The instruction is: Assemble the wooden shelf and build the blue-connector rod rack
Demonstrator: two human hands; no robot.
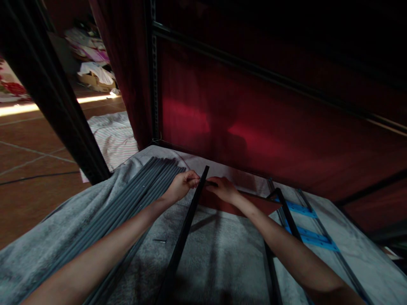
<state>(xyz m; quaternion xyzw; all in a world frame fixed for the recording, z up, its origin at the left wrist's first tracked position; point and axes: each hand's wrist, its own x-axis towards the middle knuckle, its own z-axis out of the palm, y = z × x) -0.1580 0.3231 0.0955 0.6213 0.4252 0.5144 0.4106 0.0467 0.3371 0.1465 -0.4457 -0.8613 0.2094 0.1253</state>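
A long black bar [187, 224] slants up from the bottom middle of the view, its far end standing between my hands. On its left side my left hand [184, 186] is closed in a pinch against it; what the fingertips grip is too small to make out. Across from it my right hand [224, 189] is closed around a short dark piece [210, 183], which points at the bar near its far end. A small metal screw or pin [160, 241] lies on the grey blanket [233, 250] left of the bar.
Several grey tubes [127, 207] lie side by side on the left. A black frame [288, 212] and blue crosspieces on rails [318, 240] are on the right. A dark post [68, 99] rises at left. Red cloth [273, 123] hangs behind a metal frame.
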